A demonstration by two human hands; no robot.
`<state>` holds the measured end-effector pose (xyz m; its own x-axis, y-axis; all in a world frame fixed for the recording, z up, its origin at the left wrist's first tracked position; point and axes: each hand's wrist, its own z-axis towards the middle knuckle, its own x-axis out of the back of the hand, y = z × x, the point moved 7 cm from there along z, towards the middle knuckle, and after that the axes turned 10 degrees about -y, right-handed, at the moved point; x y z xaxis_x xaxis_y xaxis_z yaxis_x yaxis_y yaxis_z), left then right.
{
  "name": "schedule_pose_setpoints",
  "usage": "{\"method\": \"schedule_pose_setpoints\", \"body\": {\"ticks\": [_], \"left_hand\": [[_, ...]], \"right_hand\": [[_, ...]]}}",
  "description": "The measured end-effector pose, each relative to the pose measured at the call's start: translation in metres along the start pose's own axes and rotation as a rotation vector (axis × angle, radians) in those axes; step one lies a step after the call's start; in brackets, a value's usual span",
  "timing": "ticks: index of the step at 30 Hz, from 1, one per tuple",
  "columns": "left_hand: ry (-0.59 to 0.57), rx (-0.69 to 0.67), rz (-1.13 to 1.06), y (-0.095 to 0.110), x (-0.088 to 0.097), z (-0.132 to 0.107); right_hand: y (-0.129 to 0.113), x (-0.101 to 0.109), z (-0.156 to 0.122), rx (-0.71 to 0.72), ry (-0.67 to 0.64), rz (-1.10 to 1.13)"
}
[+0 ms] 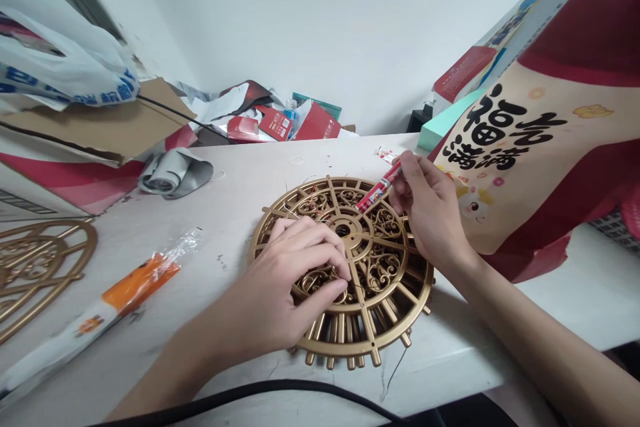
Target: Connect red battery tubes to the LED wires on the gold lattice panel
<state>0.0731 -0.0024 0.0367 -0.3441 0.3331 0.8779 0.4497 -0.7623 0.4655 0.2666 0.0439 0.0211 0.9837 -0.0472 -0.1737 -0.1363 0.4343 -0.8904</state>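
Note:
A round gold wheel-shaped ornament [369, 340], with spokes and scrollwork, lies flat on the table, seemingly stacked in several layers. Over its left part rests my left hand [300, 273], fingers curled and thumb close to the index fingertip; what they pinch, if anything, cannot be made out. Between the thumb and fingers of my right hand [433, 203] is a slim red printed packet [376, 195]. It slants down over the far right of the wheel, its lower end near the hub. Thin dark wires show around the wheel.
On the right stands a large red and cream bag [530, 167]. An orange and white plastic-wrapped package [135, 287] and another gold openwork piece [75, 247] lie left. Behind are a cardboard box [100, 123], a grey roll [173, 173] and red papers [317, 123]. A black cable [280, 385] crosses the front.

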Motion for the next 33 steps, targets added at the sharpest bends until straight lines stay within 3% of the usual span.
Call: {"method": "schedule_pose_setpoints", "body": {"ticks": [13,17,22,30,33], "left_hand": [[0.438,0.338,-0.526,-0.040,0.016,-0.013],[0.494,0.408,-0.602,-0.045,0.022,-0.019],[0.549,0.441,-0.651,-0.054,0.026,-0.026],[0.653,0.426,-0.900,-0.067,0.025,-0.030],[0.677,0.398,-0.983,-0.064,0.026,-0.029]], "right_hand": [[0.000,0.002,-0.002,-0.008,0.019,-0.048],[-0.001,-0.001,-0.003,-0.014,0.015,-0.081],[-0.008,-0.008,-0.005,0.035,-0.003,-0.159],[-0.028,-0.014,-0.019,0.302,-0.014,-0.505],[-0.028,-0.017,-0.020,0.295,-0.052,-0.477]]}}
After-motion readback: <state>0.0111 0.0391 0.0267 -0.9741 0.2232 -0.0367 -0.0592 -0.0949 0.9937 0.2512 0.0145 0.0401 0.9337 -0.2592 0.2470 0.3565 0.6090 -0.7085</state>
